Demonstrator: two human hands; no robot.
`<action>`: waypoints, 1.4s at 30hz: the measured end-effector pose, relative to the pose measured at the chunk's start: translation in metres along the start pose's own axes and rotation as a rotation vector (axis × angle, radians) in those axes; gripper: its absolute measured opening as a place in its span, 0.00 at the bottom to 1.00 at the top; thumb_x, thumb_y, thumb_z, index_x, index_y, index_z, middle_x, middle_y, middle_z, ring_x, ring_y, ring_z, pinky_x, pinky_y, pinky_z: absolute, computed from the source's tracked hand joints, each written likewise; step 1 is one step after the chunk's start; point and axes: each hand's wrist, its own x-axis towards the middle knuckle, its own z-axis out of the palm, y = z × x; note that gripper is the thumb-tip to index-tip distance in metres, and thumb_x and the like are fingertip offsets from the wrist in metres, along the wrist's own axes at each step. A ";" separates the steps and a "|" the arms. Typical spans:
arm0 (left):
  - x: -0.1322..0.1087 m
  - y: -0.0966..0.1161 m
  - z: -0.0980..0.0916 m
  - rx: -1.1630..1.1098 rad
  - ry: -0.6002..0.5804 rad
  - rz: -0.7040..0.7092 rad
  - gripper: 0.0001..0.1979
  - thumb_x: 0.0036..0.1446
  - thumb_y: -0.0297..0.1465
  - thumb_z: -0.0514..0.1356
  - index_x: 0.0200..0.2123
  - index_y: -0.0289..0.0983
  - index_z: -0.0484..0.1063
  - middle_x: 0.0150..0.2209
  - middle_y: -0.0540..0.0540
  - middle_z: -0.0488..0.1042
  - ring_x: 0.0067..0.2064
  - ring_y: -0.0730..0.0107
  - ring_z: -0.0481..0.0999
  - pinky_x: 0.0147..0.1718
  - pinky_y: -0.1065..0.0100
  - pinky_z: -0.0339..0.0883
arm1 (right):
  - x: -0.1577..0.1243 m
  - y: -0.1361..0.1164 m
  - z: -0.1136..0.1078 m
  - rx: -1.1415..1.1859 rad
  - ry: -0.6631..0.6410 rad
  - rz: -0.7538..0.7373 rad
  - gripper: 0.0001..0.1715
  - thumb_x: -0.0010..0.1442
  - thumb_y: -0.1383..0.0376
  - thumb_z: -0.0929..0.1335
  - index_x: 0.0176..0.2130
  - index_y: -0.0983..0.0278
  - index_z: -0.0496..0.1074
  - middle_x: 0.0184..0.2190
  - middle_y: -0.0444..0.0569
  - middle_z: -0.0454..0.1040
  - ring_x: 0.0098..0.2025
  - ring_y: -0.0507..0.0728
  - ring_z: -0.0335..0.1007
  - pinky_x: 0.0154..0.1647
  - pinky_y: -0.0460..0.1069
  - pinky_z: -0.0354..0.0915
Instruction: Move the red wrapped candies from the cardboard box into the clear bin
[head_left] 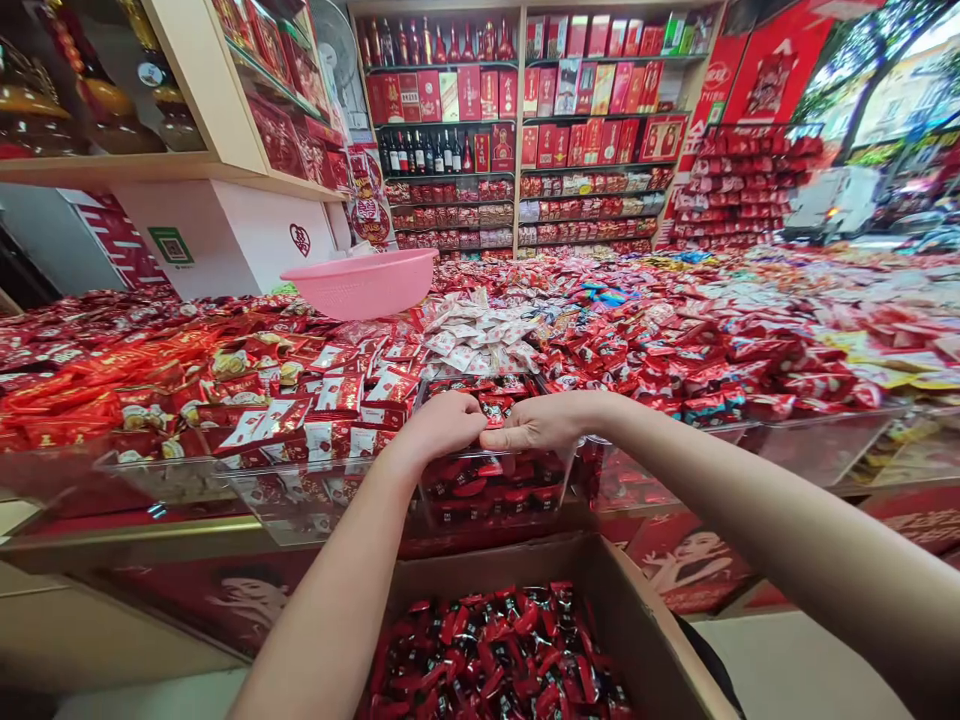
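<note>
Both my hands reach forward over a clear plastic bin [495, 500] of red and black wrapped candies at the front of a wide candy display. My left hand [442, 425] is closed, its fingers curled down among the candies. My right hand [544, 422] is also closed, touching the left hand fingertip to fingertip, and a red wrapped candy [495, 408] shows between them. What each hand grips is mostly hidden. Below my forearms sits an open cardboard box [637, 620] filled with the same red and black candies.
A pink plastic basin [364, 282] rests on the candy piles further back. White-wrapped candies [472, 340] lie heaped behind the bin. Shelves of red gift boxes and bottles [525, 120] line the back wall. A stack of red boxes [742, 190] stands at right.
</note>
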 end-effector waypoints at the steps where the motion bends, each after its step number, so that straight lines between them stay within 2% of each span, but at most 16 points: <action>1: 0.000 0.000 0.000 0.001 0.001 0.002 0.09 0.38 0.31 0.50 0.19 0.36 0.68 0.20 0.51 0.68 0.23 0.72 0.63 0.18 0.73 0.52 | 0.000 -0.001 0.000 -0.012 0.012 0.018 0.42 0.47 0.39 0.49 0.32 0.66 0.73 0.27 0.49 0.72 0.25 0.51 0.63 0.29 0.46 0.57; 5: 0.000 0.000 -0.001 -0.005 -0.025 0.017 0.10 0.39 0.33 0.50 0.22 0.36 0.69 0.23 0.50 0.70 0.25 0.71 0.65 0.20 0.74 0.53 | 0.000 -0.004 0.001 0.007 0.074 0.081 0.44 0.48 0.40 0.47 0.33 0.68 0.72 0.26 0.50 0.72 0.26 0.52 0.63 0.30 0.47 0.58; 12: 0.001 -0.003 -0.001 -0.011 -0.051 0.041 0.10 0.39 0.33 0.50 0.23 0.35 0.69 0.23 0.50 0.71 0.24 0.71 0.65 0.19 0.74 0.53 | 0.006 -0.004 0.005 0.056 0.030 0.053 0.44 0.48 0.40 0.47 0.32 0.67 0.73 0.30 0.51 0.72 0.30 0.53 0.65 0.34 0.47 0.58; 15: 0.002 -0.005 0.001 -0.023 -0.059 0.050 0.11 0.39 0.33 0.50 0.22 0.35 0.69 0.22 0.50 0.70 0.23 0.72 0.65 0.18 0.74 0.53 | 0.007 -0.006 0.008 -0.010 0.045 0.091 0.44 0.48 0.39 0.48 0.33 0.67 0.72 0.31 0.52 0.71 0.28 0.54 0.65 0.32 0.47 0.58; 20: 0.001 -0.004 0.002 -0.040 -0.069 0.058 0.12 0.39 0.32 0.50 0.26 0.35 0.70 0.24 0.49 0.72 0.25 0.71 0.67 0.20 0.74 0.55 | 0.010 -0.001 0.009 -0.092 0.137 0.103 0.42 0.47 0.39 0.50 0.32 0.68 0.70 0.26 0.50 0.69 0.24 0.52 0.61 0.26 0.46 0.56; 26: 0.001 -0.005 0.001 -0.020 -0.086 0.111 0.11 0.39 0.33 0.52 0.27 0.36 0.70 0.26 0.49 0.72 0.27 0.70 0.67 0.21 0.74 0.55 | 0.007 0.000 0.007 -0.017 0.180 0.078 0.41 0.48 0.40 0.48 0.29 0.67 0.70 0.25 0.48 0.69 0.24 0.52 0.60 0.25 0.46 0.56; 31: 0.004 -0.008 0.003 0.026 -0.108 0.097 0.13 0.40 0.38 0.52 0.24 0.35 0.69 0.23 0.49 0.71 0.24 0.71 0.66 0.19 0.74 0.53 | 0.007 -0.006 0.005 0.003 0.049 0.093 0.38 0.47 0.40 0.51 0.33 0.64 0.72 0.33 0.50 0.71 0.31 0.54 0.65 0.31 0.46 0.58; 37: 0.003 -0.004 0.002 0.052 -0.071 0.090 0.16 0.43 0.42 0.50 0.24 0.36 0.70 0.24 0.49 0.72 0.24 0.72 0.66 0.19 0.74 0.52 | 0.011 -0.008 0.005 0.072 -0.087 0.076 0.36 0.47 0.41 0.54 0.35 0.63 0.73 0.38 0.50 0.71 0.38 0.56 0.65 0.37 0.47 0.58; 40: 0.001 -0.002 0.001 0.032 -0.069 0.099 0.15 0.43 0.41 0.50 0.23 0.37 0.70 0.23 0.49 0.71 0.24 0.72 0.66 0.18 0.74 0.52 | 0.011 -0.008 0.007 0.100 -0.110 0.041 0.35 0.49 0.42 0.53 0.36 0.63 0.72 0.39 0.49 0.71 0.39 0.56 0.65 0.40 0.46 0.58; 42: -0.001 -0.001 0.000 0.017 -0.076 0.089 0.16 0.44 0.41 0.50 0.22 0.36 0.70 0.22 0.50 0.71 0.23 0.72 0.65 0.18 0.74 0.52 | 0.010 -0.006 0.007 0.080 -0.071 0.054 0.35 0.49 0.42 0.53 0.37 0.63 0.71 0.38 0.48 0.71 0.39 0.56 0.65 0.39 0.46 0.58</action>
